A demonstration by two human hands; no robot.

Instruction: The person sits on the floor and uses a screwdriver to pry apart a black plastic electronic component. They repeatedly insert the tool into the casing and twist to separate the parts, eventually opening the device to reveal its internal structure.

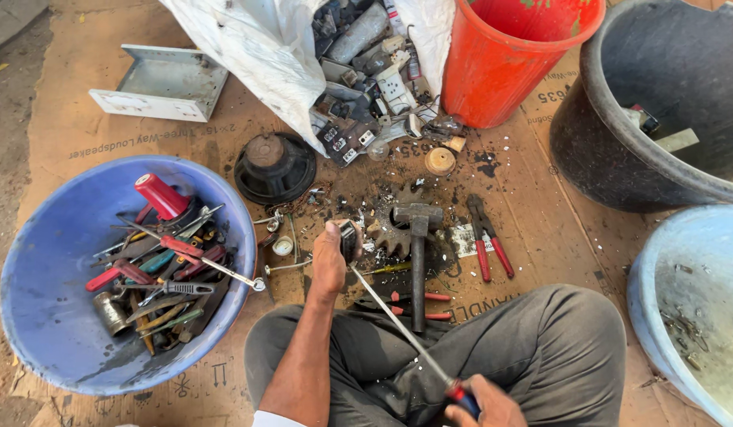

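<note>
At the bottom edge of the frame, right of centre, the right hand is clenched around the red-and-blue handle of a long screwdriver, whose thin steel shaft runs diagonally up and to the left across the person's crossed legs in grey trousers. The tip of the shaft meets a small dark electrical part near the middle of the frame. The left hand grasps that part, fingers wrapped round it, pressing it down on the cardboard sheet that covers the ground.

Just right of the left hand a hammer lies with its handle pointing toward the person and its head on a toothed metal gear. Further right, red-handled pliers lie on the cardboard. Two red-handled tools show beside the hammer's handle, partly hidden.

At the left, a blue plastic basin holds a jumble of screwdrivers, pliers and a red cylinder. At the lower right edge sits a pale blue tub with small debris inside.

Beyond the hands, a black loudspeaker cone lies face down. Above it a white sack spills switches and sockets. In the upper right stand a red bucket and a black tub; at the upper left lies a white metal bracket.
</note>
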